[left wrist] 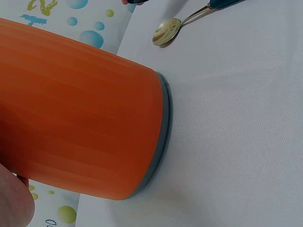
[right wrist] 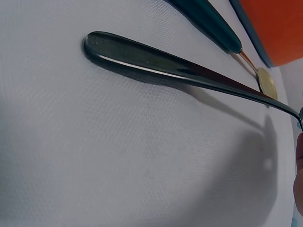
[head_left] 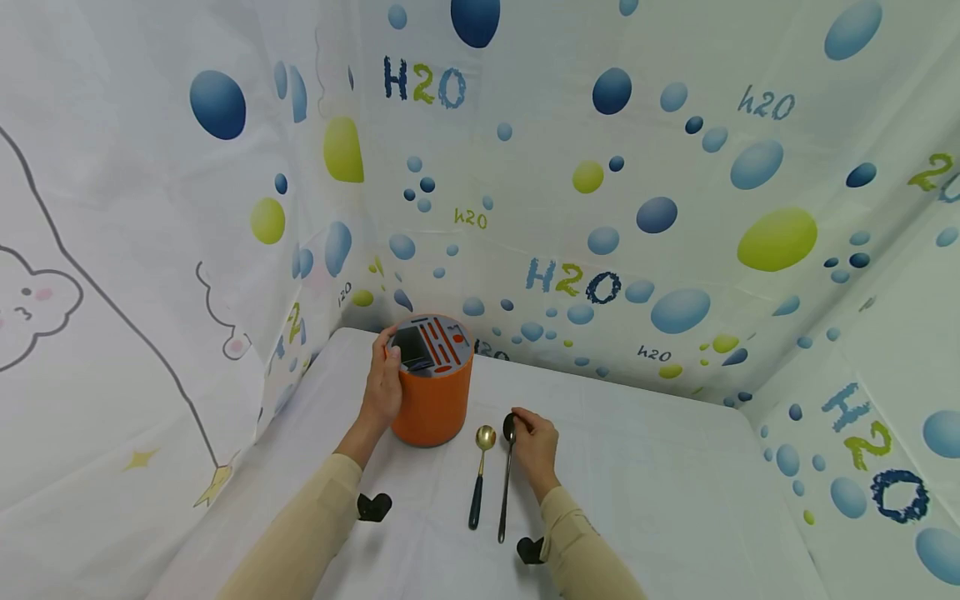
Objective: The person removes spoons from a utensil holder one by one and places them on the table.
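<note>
On the white cloth stands a round orange knife block (head_left: 431, 408), its grey top cut with slots and one large dark opening. My left hand (head_left: 385, 383) grips its left side near the top, thumb in front. The block's grey base and ribbed wall fill much of the left wrist view. My right hand (head_left: 536, 442) pinches the bowl of a long dark spoon (head_left: 505, 492), whose handle points toward me. Between block and dark spoon lies a gold spoon (head_left: 485, 438) with a dark teal handle, bowl away from me, touched by neither hand.
White cloth (head_left: 637, 483) covers the table. Behind it hangs a curtain (head_left: 540, 208) printed with bubbles and lettering, with more printed sheets at both sides. A black heart-shaped piece (head_left: 374, 507) shows by my left wrist, another (head_left: 530, 550) by my right.
</note>
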Motion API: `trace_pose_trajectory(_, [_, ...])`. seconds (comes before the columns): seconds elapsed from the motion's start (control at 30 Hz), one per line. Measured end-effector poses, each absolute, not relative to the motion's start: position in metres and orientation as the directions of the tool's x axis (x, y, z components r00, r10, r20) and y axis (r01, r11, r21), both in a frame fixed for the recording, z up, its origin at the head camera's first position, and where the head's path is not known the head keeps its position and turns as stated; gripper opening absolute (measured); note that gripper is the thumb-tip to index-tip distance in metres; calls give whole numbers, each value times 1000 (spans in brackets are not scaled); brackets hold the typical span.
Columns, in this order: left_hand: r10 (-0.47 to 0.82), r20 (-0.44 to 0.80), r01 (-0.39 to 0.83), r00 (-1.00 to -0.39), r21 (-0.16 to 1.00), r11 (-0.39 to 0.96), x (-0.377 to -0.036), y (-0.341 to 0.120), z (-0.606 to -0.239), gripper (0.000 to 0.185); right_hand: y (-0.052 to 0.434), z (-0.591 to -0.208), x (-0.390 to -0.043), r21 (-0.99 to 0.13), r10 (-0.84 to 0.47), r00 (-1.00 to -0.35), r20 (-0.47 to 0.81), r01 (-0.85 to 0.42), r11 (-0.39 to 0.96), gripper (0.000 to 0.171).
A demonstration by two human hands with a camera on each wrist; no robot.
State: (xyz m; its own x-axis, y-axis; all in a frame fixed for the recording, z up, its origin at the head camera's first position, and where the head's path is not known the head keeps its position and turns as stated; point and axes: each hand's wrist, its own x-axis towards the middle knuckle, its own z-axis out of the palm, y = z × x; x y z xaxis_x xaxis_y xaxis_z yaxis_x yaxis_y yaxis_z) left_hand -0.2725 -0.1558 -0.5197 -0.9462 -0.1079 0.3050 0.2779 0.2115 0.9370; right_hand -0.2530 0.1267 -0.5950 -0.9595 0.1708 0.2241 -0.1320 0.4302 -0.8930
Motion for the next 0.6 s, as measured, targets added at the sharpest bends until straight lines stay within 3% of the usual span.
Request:
trace_pose_trajectory(0.27, [-95, 287, 266, -953, 945, 191, -274, -157, -519, 51, 125, -598, -253, -900, 182, -962, 202, -109, 422, 18])
trace_pose_trajectory(0.6, [-67, 275, 255, -959, 944, 211, -250, -152, -482, 52, 124, -602, -253, -894, 209, -966, 151, -44, 446, 17])
